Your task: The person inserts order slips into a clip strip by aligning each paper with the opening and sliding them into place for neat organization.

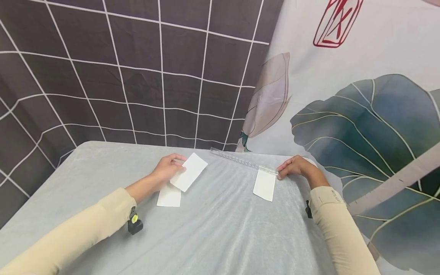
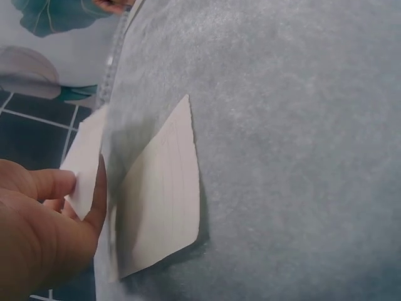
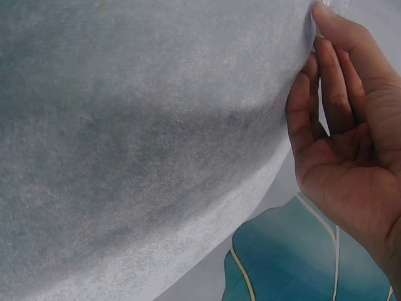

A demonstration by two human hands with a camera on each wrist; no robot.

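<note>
My left hand [image 1: 167,168] pinches a white piece of paper [image 1: 191,172] between thumb and fingers, tilted above the table. Partly under it in the head view, a second piece of paper [image 1: 169,196] lies on the cloth; faint lines show on this lower piece [image 2: 166,182] in the left wrist view. Over on the right, my right hand [image 1: 295,167] pinches the near end of a clear plastic ruler [image 1: 235,158]. The ruler's right part overlaps the top edge of a third piece of paper [image 1: 264,186]. In the right wrist view, thumb and fingertips of the right hand [image 3: 351,125] meet at the frame's top.
A pale grey cloth [image 1: 213,229] covers the table, with soft wrinkles. Behind the table's far edge hangs a dark curtain [image 1: 137,84] with white grid lines. A white curtain [image 1: 309,76] with leaf prints hangs along the right side.
</note>
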